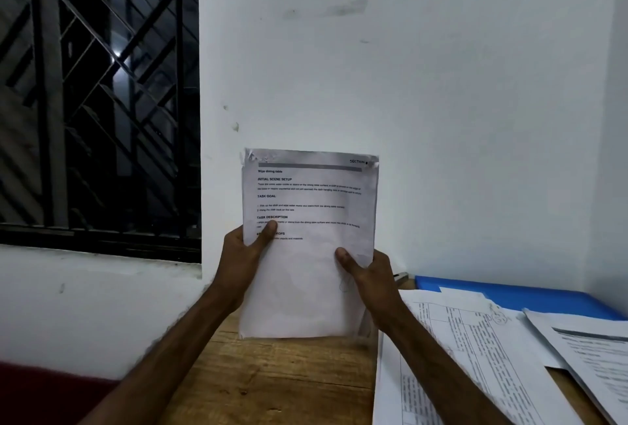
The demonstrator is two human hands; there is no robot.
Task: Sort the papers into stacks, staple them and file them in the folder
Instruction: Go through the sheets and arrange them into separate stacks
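Home room — grilled window (102,102), wooden desk (272,384)

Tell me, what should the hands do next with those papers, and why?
Probably tap the stack on the table to square it: the left hand and right hand hold it upright, and its lower right sheets look uneven.

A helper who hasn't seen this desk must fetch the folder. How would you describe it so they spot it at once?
Find the wooden table below the white wall, and look to its far right side, where loose printed sheets lie spread. The folder lies flat there by the wall, partly under those sheets; it is the only bright blue thing among white papers.
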